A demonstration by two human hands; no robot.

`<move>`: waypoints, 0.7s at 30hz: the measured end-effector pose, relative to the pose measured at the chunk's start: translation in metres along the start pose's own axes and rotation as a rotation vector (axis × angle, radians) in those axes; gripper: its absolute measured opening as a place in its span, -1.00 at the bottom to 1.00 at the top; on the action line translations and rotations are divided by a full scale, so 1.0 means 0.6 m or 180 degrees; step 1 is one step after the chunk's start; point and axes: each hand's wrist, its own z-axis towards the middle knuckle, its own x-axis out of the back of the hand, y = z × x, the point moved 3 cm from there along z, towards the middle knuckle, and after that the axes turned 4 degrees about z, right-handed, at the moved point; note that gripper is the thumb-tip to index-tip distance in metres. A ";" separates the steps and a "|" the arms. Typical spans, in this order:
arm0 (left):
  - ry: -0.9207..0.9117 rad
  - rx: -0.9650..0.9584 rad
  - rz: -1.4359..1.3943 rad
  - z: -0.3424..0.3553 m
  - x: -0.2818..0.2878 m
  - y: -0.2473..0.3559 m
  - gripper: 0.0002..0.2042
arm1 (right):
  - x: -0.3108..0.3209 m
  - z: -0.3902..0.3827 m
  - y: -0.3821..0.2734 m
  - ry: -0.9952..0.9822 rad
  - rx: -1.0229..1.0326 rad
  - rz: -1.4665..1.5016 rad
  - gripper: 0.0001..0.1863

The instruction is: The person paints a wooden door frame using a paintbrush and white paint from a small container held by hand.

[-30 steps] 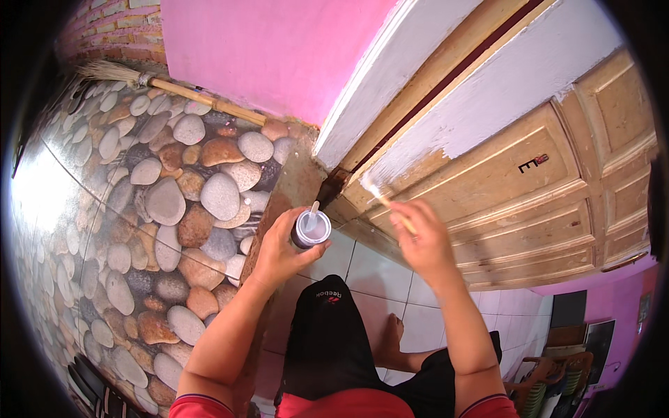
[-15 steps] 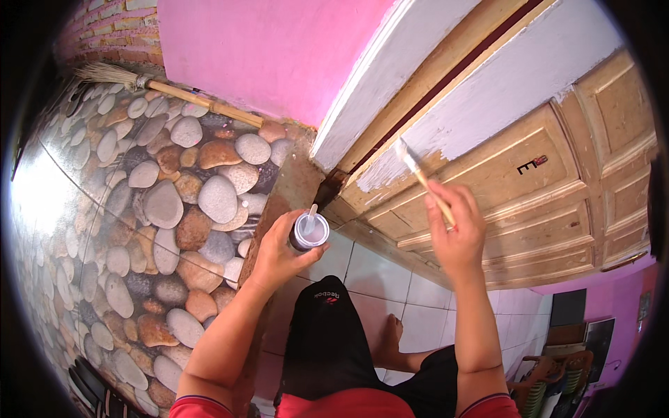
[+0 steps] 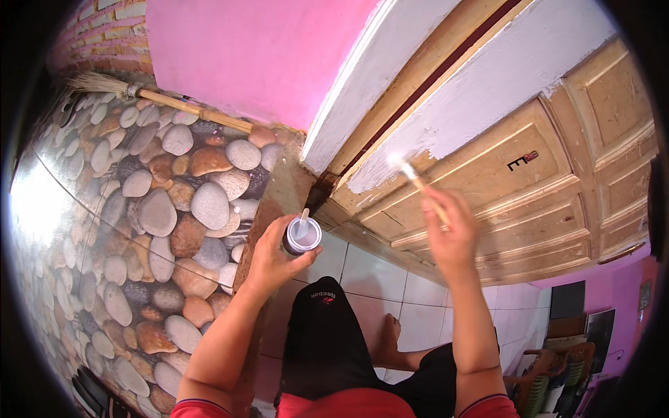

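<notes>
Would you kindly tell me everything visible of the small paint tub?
The paint tub is small, round and lidless, with a pale rim and dark sides; its material is unclear. Pale paint shows inside, and a pale stick leans on the far rim. The left hand grips its sides, mouth upward, left of the wooden door.

Lettering (image 3: 323, 295) on black trousers (image 3: 322, 341), letters (image 3: 522, 161) on wooden door (image 3: 488, 182)

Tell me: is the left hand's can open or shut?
Open: no lid covers the can in the left hand; its pale inside shows, and a stick pokes over the rim.
</notes>
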 end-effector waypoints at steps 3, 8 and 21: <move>-0.0001 -0.0010 0.0030 -0.001 0.003 0.000 -0.37 | 0.050 0.007 -0.031 0.0094 0.0082 0.0005 -0.74; -0.0032 0.0001 -0.0067 0.003 -0.008 0.005 -0.36 | -0.009 -0.039 -0.012 -0.0563 0.0111 0.0194 -0.74; -0.0036 0.0005 -0.0033 -0.001 -0.004 0.000 -0.35 | 0.105 0.045 -0.066 0.0299 0.0479 -0.0322 -0.72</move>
